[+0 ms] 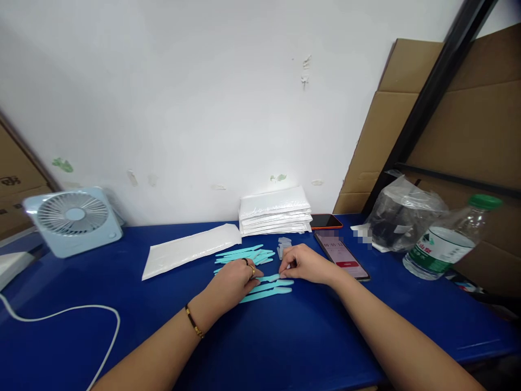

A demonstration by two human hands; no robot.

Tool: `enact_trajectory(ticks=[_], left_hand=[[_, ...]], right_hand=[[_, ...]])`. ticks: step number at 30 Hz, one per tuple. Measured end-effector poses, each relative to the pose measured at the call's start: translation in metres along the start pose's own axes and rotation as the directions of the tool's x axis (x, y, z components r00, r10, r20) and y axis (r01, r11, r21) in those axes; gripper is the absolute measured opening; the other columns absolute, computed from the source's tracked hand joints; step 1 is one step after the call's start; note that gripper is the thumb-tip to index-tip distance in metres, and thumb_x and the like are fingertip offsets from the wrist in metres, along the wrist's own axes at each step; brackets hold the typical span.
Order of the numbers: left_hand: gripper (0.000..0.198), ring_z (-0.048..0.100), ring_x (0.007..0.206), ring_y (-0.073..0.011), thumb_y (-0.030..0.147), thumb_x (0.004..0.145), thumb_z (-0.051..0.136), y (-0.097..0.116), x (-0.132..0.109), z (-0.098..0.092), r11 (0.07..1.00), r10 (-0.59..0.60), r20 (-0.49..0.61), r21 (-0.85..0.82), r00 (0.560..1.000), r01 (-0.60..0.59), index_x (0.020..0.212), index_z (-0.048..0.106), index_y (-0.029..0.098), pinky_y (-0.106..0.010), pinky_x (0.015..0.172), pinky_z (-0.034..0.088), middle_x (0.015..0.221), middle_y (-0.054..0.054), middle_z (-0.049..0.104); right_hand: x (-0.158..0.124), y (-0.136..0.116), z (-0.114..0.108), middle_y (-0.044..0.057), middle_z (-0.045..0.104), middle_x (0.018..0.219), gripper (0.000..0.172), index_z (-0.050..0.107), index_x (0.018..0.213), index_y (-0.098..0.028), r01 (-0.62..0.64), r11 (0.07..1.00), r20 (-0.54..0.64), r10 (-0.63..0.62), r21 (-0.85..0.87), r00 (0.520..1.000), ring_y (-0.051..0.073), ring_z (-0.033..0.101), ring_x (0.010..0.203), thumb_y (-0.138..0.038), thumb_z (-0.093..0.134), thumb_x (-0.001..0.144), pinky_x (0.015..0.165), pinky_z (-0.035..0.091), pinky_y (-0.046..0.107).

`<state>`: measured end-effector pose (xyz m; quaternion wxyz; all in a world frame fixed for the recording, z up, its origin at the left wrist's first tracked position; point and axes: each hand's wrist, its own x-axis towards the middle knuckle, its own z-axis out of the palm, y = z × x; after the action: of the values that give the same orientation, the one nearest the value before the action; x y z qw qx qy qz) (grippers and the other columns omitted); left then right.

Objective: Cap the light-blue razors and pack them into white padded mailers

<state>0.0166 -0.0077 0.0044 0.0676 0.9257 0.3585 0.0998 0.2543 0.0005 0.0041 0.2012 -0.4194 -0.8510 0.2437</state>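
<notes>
A slim turquoise eyebrow razor [270,278] lies between my two hands, low over the table. My left hand [233,283], with rings on its fingers, is closed on the razor's left end. At its right end, my right hand [305,264] pinches the tip; the fingers partly hide what is there. Two more razors, an upper one [280,283] and a lower one [272,294], lie side by side just in front, partly covered by my left hand. Behind that hand is a loose pile of razors [244,254]. Small translucent caps [284,245] sit beyond my right hand.
On the blue table [325,336] are a white padded mailer [191,250], a mailer stack [274,212], a phone showing a timer [342,255] and another phone [326,221]. A fan [75,220] and white cable [81,308] are left; a bottle [443,247] and plastic bag [401,212] right.
</notes>
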Motion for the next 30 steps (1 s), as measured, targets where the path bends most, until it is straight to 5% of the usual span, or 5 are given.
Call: enact_trajectory(ticks=[6,17,22,30], left_hand=[[0.024,0.056,0.088,-0.0184,0.031,0.081,0.05,-0.021,-0.002,-0.007,0.975,-0.181,-0.119,0.112,0.976,0.194,0.1,0.062,0.023,-0.027,0.075,0.041,0.098,-0.003,0.061],[0.018,0.057,0.071,-0.0151,0.03,0.08,0.048,-0.03,-0.003,-0.009,0.97,-0.231,-0.071,0.063,0.97,0.236,0.08,0.064,0.022,-0.025,0.062,0.038,0.077,-0.001,0.064],[0.02,0.057,0.069,-0.0142,0.032,0.08,0.048,-0.03,-0.004,-0.01,0.962,-0.273,-0.023,-0.021,0.962,0.273,0.076,0.063,0.021,-0.023,0.059,0.037,0.075,0.0,0.064],[0.024,0.055,0.068,-0.0141,0.033,0.083,0.042,-0.024,-0.005,-0.016,0.957,-0.288,-0.105,-0.073,0.952,0.281,0.075,0.061,0.021,-0.024,0.059,0.036,0.074,0.0,0.063]], right_hand=[[-0.01,0.018,-0.029,0.002,0.062,0.078,0.013,0.068,0.073,-0.02,-0.174,0.968,-0.259,0.124,-0.182,0.958,0.013,0.056,0.069,-0.025,0.056,0.075,0.063,0.041,0.024],[-0.004,0.018,-0.016,0.004,0.06,0.08,0.013,0.068,0.073,-0.019,-0.117,0.969,-0.095,0.099,-0.219,0.991,0.014,0.055,0.067,-0.024,0.056,0.075,0.06,0.04,0.023],[-0.006,0.013,-0.019,0.005,0.06,0.081,0.012,0.066,0.075,-0.018,-0.107,0.966,-0.122,0.079,-0.237,0.989,0.015,0.055,0.071,-0.022,0.054,0.076,0.062,0.041,0.024],[-0.003,-0.001,-0.01,0.003,0.057,0.082,0.016,0.064,0.076,-0.018,-0.069,0.984,-0.188,0.037,-0.163,0.982,0.012,0.053,0.065,-0.026,0.051,0.081,0.06,0.039,0.023]])
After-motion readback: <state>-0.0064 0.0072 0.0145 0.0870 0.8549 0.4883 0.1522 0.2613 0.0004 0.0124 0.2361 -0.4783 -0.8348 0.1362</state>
